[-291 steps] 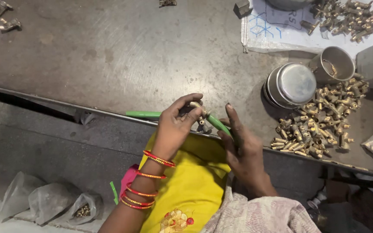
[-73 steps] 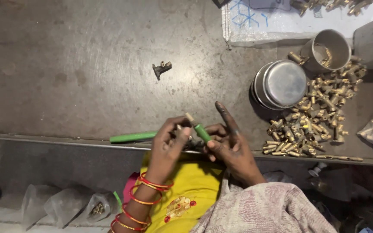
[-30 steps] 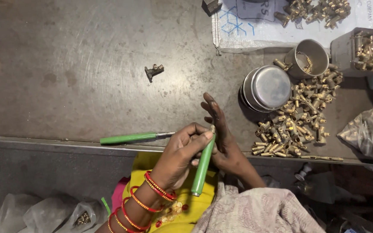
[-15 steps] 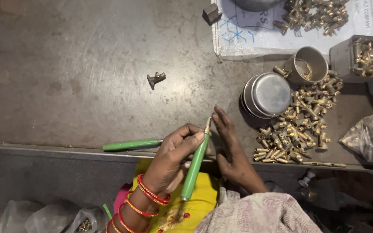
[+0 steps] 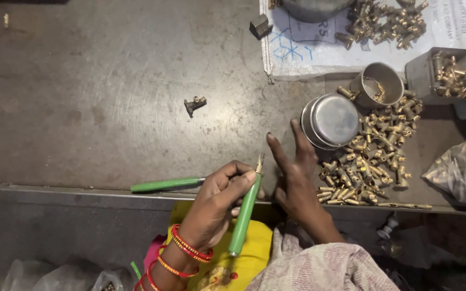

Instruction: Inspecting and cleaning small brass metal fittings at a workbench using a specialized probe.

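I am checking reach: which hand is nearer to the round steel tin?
Right. The right hand lies open just below-left of the round steel tin; the left hand, gripping a green-handled tool, is farther left.

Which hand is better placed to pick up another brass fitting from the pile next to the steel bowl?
Probably the right. The right hand is open and empty, with its fingers spread right beside the pile of brass fittings. The left hand is farther away and already grips the green-handled tool.
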